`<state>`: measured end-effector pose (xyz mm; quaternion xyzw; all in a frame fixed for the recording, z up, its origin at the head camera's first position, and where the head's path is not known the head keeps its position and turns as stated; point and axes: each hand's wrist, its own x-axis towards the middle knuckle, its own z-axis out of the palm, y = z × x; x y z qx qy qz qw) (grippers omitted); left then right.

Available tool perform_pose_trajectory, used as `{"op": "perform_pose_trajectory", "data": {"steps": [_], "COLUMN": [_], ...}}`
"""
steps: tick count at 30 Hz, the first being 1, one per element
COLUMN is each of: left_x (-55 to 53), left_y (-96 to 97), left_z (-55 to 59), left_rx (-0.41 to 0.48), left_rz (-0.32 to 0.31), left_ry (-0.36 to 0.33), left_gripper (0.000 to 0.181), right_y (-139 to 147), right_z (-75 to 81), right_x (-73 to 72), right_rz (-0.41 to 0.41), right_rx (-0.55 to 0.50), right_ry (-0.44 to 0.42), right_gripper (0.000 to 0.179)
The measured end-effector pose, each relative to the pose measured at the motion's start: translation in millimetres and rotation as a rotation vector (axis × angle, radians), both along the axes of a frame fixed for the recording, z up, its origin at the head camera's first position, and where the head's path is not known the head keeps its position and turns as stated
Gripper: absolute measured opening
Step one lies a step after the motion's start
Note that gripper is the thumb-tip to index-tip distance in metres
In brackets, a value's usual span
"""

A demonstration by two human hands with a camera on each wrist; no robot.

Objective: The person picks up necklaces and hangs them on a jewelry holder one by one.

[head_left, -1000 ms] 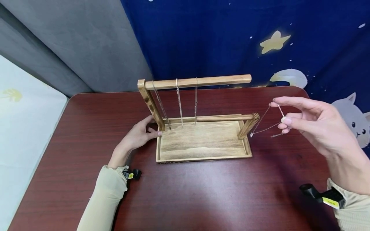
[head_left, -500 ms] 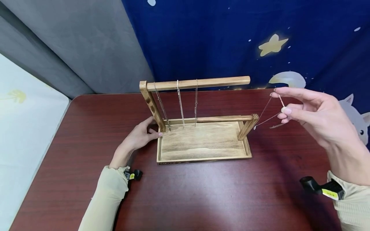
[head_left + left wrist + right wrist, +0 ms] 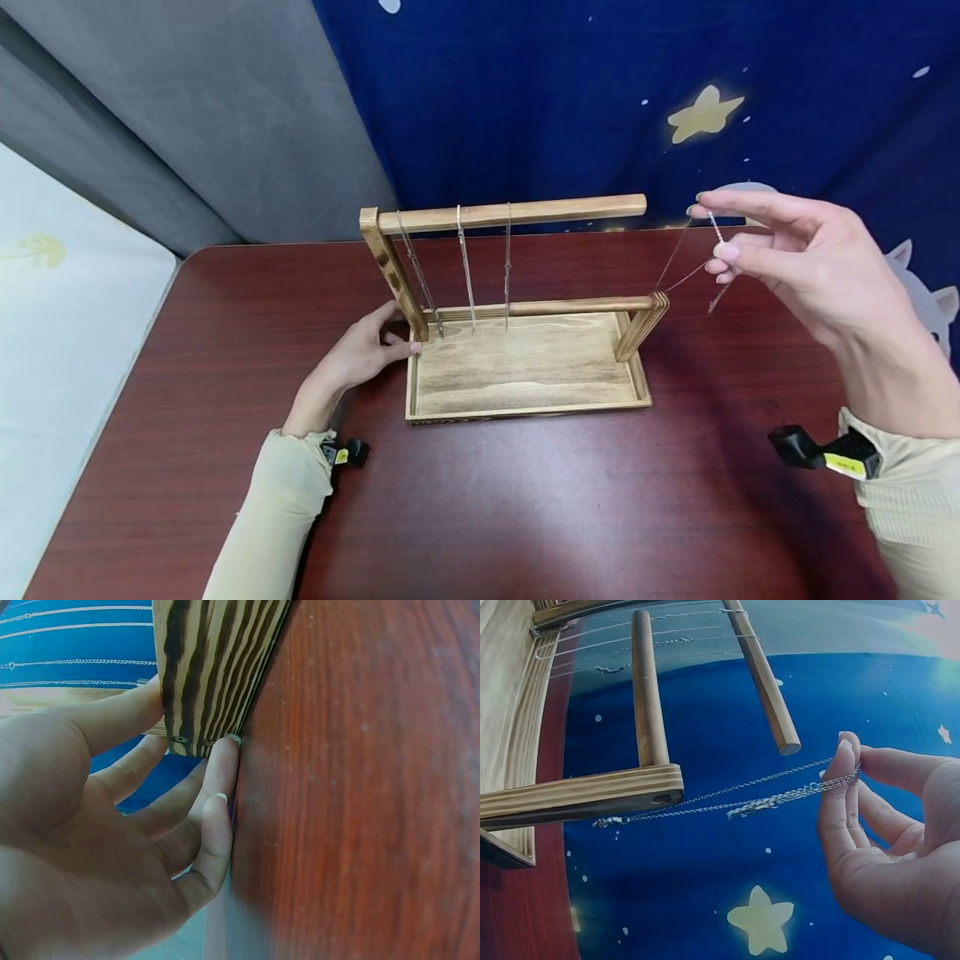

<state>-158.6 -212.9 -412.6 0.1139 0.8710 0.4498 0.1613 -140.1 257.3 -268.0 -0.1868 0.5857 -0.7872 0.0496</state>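
A wooden jewelry stand has a tray base, a high rod and a low rod. My left hand grips its left end, the thumb on the tray's rim and fingers against the outer side. Three necklaces hang from the high rod, toward its left end. Off to the right, my right hand holds a thin silver necklace raised, pinching it with the thumb while the index finger spreads the loop. The necklace's lower end dangles beside the low rod's right support.
The stand rests on a dark red wooden table. Behind it hang a blue curtain with stars and a grey curtain. The high rod's right end is free, with no post.
My right hand has risen and shifted slightly left, bringing the necklace up close to the high rod's free end. My left hand stays on the stand.
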Motion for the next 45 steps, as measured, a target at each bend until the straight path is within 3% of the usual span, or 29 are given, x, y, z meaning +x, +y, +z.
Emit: {"op": "perform_pose_trajectory", "data": {"steps": [17, 25, 41, 45], "left_x": [-1.0, 1.5, 2.5, 2.3], "left_y": [-1.4, 0.0, -0.3, -0.3], "left_z": [-4.0, -2.1, -0.8, -0.7], "left_rx": [-0.018, -0.018, -0.047, -0.040], "left_rz": [0.004, -0.001, 0.000, 0.001], "left_ry": [0.009, 0.017, 0.005, 0.000], "left_gripper": [0.050, 0.047, 0.052, 0.053], "right_y": [-27.6, -36.6, -57.8, -62.8], "right_z": [12.4, 16.2, 21.7, 22.2], "right_x": [-15.1, -17.1, -18.7, -19.8], "right_rz": [0.018, 0.046, 0.014, 0.036], "right_rx": [0.050, 0.032, 0.168, 0.154], "right_ry": [0.012, 0.016, 0.045, 0.054], "right_gripper": [0.047, 0.046, 0.041, 0.040]}}
